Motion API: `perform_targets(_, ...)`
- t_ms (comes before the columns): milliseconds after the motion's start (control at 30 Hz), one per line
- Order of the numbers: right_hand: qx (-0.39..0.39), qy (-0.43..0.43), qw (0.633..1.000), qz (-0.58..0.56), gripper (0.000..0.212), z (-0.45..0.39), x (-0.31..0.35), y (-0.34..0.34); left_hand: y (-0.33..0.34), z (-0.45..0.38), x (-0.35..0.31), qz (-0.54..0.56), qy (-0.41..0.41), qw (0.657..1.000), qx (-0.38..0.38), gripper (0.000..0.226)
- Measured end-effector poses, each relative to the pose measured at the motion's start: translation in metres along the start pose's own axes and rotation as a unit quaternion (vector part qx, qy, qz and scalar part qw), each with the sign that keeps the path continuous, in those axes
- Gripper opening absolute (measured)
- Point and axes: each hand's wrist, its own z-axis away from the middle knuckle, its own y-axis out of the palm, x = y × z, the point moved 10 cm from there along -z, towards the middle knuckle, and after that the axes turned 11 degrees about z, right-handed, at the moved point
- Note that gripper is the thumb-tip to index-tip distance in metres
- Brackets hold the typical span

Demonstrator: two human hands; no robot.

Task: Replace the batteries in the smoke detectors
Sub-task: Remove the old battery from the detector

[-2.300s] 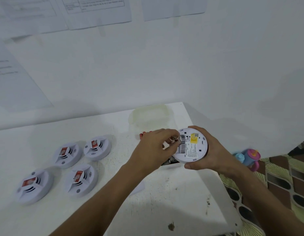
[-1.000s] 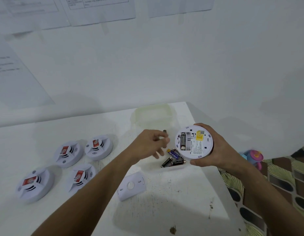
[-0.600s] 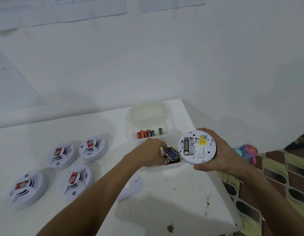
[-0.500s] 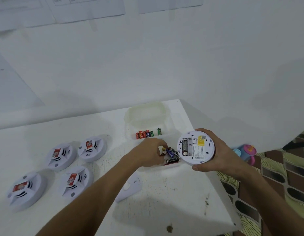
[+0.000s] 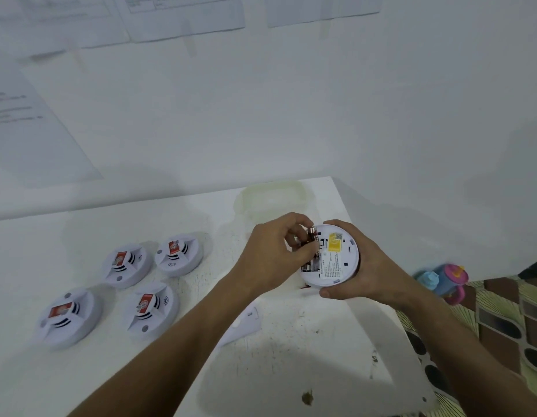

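My right hand (image 5: 363, 266) grips a round white smoke detector (image 5: 333, 260) with its back up, showing a yellow label and the open battery bay. My left hand (image 5: 273, 254) pinches a dark battery (image 5: 311, 236) at the top of that bay. Another battery lies low in the bay. Several more white smoke detectors (image 5: 140, 308) with red stickers lie face up on the white table (image 5: 291, 356) at the left. A white back cover (image 5: 246, 323) lies on the table, partly hidden by my left forearm.
A translucent plastic container (image 5: 273, 197) stands at the table's far edge, its front hidden behind my hands. The table's right edge runs close to my right wrist. A blue and pink toy (image 5: 441, 278) lies on the patterned floor beyond it. Papers hang on the wall.
My left hand picked a battery from the tray in front of the container and brought it up to the detector's battery bay. My right hand kept holding the detector.
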Motion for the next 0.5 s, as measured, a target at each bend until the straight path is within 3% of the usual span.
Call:
perform_targets(67, 0.011, -0.003, 1.000, -0.009, 0.093, -0.003, 0.004, 0.005, -0.004, 0.003, 0.004, -0.032, 0.003, 0.999, 0.009, 0.029)
perform_targets(233, 0.039, -0.008, 0.999, -0.034, 0.094, -0.009, 0.014, 0.016, -0.011, 0.018, 0.014, -0.022, -0.024, 0.992, 0.120, 0.077)
perform_targets(500, 0.093, -0.029, 0.995, -0.029, 0.091, -0.022, 0.034, 0.050, -0.043, 0.038, 0.023, -0.002, -0.042, 0.995, 0.094, 0.079)
